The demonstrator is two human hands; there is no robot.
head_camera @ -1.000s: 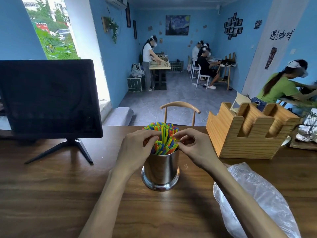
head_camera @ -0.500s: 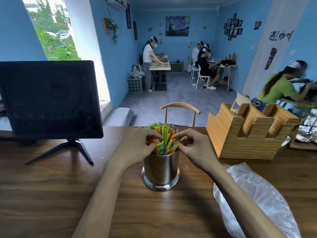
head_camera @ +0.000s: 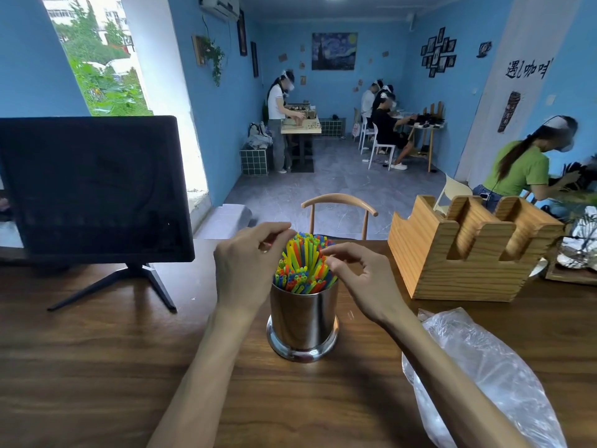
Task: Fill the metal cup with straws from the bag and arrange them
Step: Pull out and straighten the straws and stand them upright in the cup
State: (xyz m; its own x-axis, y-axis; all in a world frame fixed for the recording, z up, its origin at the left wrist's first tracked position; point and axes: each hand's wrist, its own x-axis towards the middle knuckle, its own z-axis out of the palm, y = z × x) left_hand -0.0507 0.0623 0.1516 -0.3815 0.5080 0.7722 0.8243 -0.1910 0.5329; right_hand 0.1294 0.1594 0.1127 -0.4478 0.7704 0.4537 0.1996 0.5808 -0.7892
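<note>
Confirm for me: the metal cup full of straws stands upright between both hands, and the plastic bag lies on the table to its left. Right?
Not quite. The head view shows the plastic bag lying to the right of the metal cup, by the right forearm. The rest holds: the straws fill the upright cup between the left hand and right hand.

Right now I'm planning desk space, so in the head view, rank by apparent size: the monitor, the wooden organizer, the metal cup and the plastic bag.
1. monitor
2. wooden organizer and plastic bag: too alike to rank; the bag is nearer and cut off by the frame
3. metal cup
</note>
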